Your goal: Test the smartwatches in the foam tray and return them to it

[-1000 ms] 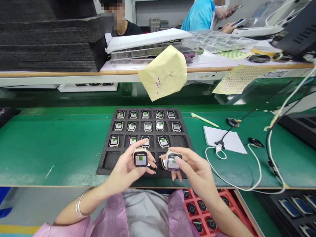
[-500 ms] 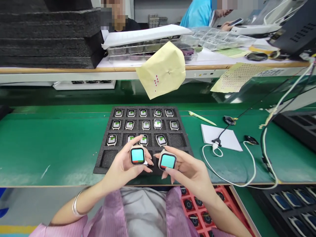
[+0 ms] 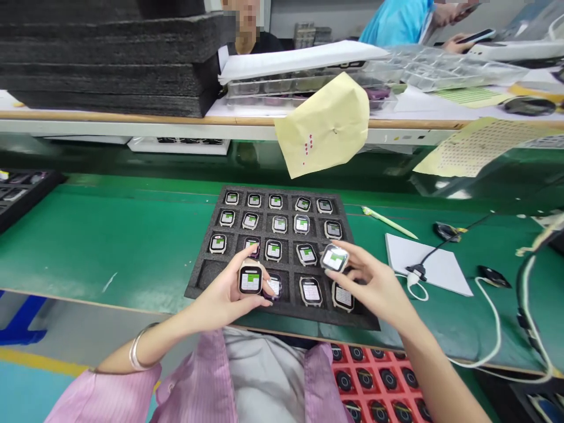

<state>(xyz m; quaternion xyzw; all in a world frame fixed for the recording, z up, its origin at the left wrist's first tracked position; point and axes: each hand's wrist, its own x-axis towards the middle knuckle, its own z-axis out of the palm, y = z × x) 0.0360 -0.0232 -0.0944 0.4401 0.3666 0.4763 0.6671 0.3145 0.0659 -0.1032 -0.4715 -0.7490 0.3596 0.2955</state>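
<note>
A: We're looking down at the foam tray (image 3: 200, 286) on the green bench (image 3: 110, 235). What's the left hand (image 3: 229, 291) doing?

B: It's gripping a watch body (image 3: 250, 279) btwn thumb and fingers, screen facing up at us, lit w/ a green block. It's hovering over the tray's near row, left of centre.

A: And the right hand (image 3: 374, 285)?

B: Fingers are pinching a second watch body (image 3: 335, 258), tilted, screen also showing green. It's sitting just above the tray's right side, approx. over the third row's last pocket.

A: Are the two held units touching?

B: No, they're apart, w/ tray pockets showing btwn them.

A: What else are we seeing in the tray?

B: Rows of the same watches (image 3: 275, 226) are lying in pockets, screens lit. Near-left pocket is showing bare foam. Two more units (image 3: 311, 291) are lying in the near row under the right hand.

A: Around it?

B: A pen (image 3: 388, 218) and a white pad (image 3: 434, 267) are lying to the right, w/ a white cable (image 3: 496, 329) looping past. A red tray (image 3: 374, 382) of round black parts is sitting below the bench edge. A yellow paper (image 3: 326, 126) is hanging off the far shelf. Two other ppl are sitting beyond it.
</note>
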